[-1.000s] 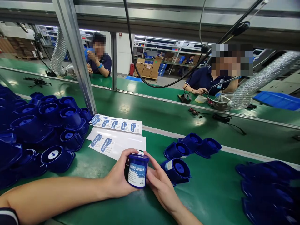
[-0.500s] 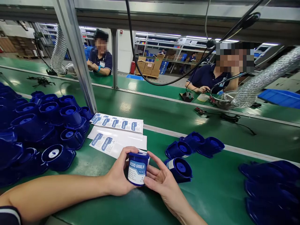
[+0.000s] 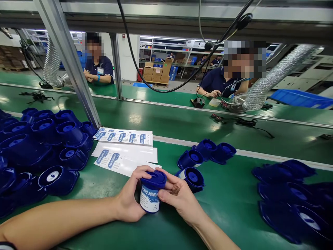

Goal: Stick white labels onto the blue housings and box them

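A round blue plastic housing (image 3: pixel 153 181) is held above the green bench in front of me, tilted so that its top faces partly toward me. Around its side runs a white and blue label (image 3: pixel 149 199) reading DC52Q-5000L/H. My left hand (image 3: pixel 134 198) grips the housing from the left, with fingers over its top rim. On the other side my right hand (image 3: pixel 177 194) holds it, the thumb pressed at the label's right end and the fingers behind. Sheets of the same labels (image 3: pixel 122 163) lie just beyond my left hand. Another labelled housing (image 3: pixel 192 177) sits behind my right hand.
Many blue housings (image 3: pixel 41 142) are piled at the left, and several more (image 3: pixel 293 194) lie at the right. A metal post (image 3: pixel 75 76) rises at the back left. Black cables (image 3: pixel 156 89) hang overhead. Two co-workers (image 3: pixel 100 67) sit across the line.
The housing has tipped so more of its top shows, and both hands have turned with it. My view has shifted slightly to the right.
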`<action>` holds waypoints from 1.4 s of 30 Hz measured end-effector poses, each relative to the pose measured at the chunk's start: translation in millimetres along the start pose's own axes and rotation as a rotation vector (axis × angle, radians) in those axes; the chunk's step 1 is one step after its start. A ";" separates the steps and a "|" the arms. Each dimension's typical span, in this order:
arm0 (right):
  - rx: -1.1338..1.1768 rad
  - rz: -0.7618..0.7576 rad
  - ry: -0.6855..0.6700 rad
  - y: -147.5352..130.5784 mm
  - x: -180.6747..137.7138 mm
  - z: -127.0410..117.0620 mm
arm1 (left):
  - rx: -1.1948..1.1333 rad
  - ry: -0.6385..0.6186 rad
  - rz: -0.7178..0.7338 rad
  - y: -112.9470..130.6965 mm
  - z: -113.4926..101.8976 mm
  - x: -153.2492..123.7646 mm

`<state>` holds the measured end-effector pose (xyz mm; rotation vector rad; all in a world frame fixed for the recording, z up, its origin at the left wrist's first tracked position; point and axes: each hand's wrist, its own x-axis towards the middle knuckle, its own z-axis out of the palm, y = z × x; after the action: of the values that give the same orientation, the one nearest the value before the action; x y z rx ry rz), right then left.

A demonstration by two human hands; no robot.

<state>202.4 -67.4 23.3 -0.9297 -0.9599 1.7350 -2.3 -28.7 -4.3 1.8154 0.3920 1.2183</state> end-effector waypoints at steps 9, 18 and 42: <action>-0.249 -0.030 -0.049 8.0 -8.8 9.9 | -0.187 0.058 -0.108 0.2 -3.4 0.3; -0.267 -0.039 -0.038 24.0 -4.6 6.4 | -0.246 0.148 -0.204 -4.3 -2.3 2.8; -0.245 -0.096 0.111 21.8 1.2 0.2 | -0.016 0.127 -0.169 2.5 0.4 -0.1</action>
<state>194.2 -72.3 3.7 -1.1058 -1.1421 1.4920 -2.5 -30.4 -2.4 1.6601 0.5933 1.2172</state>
